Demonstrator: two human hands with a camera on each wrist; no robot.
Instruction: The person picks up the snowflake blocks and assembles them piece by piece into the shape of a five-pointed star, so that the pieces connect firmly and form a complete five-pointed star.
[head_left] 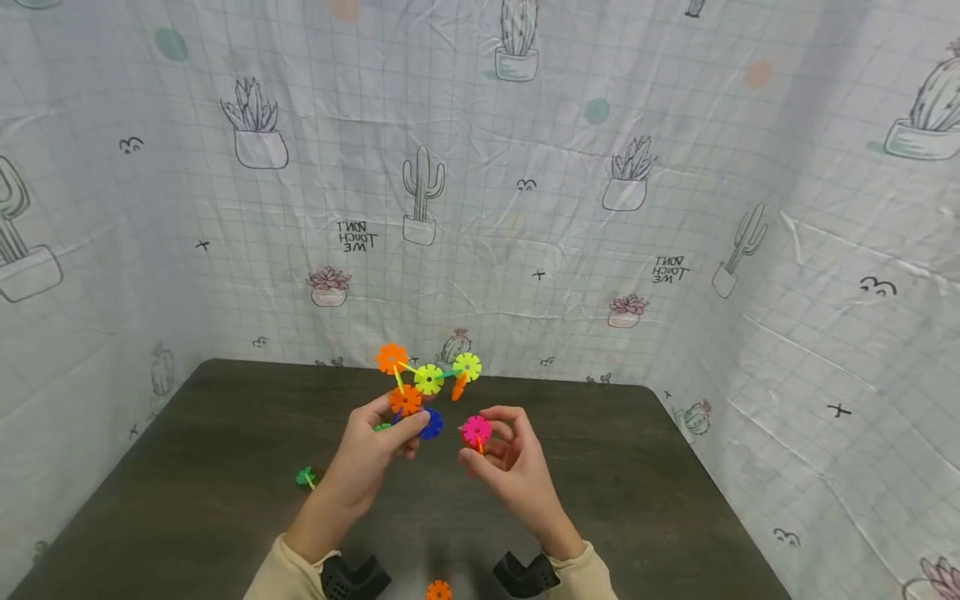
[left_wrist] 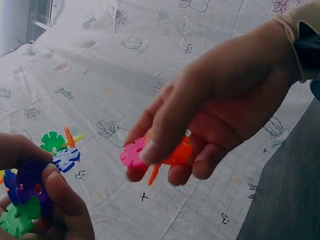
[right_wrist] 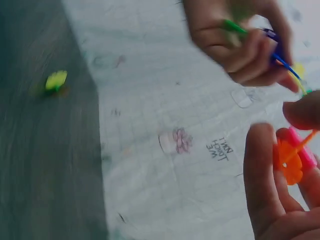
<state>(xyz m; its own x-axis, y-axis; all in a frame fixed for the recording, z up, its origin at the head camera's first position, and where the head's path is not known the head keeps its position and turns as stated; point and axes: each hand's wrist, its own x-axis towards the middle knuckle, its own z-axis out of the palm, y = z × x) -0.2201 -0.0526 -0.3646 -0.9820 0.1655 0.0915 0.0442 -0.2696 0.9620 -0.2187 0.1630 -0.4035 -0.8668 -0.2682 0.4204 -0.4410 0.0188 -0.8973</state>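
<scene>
My left hand [head_left: 358, 467] grips a linked chain of notched plastic discs over the table. A blue disc [head_left: 431, 424] sits at its thumb, with an orange disc [head_left: 406, 400] just above. Farther up, the chain runs through another orange disc [head_left: 391, 358] to yellow discs [head_left: 429, 380] at the right. Across a small gap, my right hand [head_left: 517, 467] pinches a pink disc [head_left: 476, 430] between thumb and fingers. Joined to the pink one are orange discs [left_wrist: 181, 151], partly hidden by the fingers in the left wrist view.
On the dark table [head_left: 615, 483], a small green joined piece [head_left: 304, 476] lies left of the left forearm. A loose orange disc [head_left: 438, 591] lies near the front, between the wrists. A cactus-print curtain [head_left: 480, 275] encloses the back and sides.
</scene>
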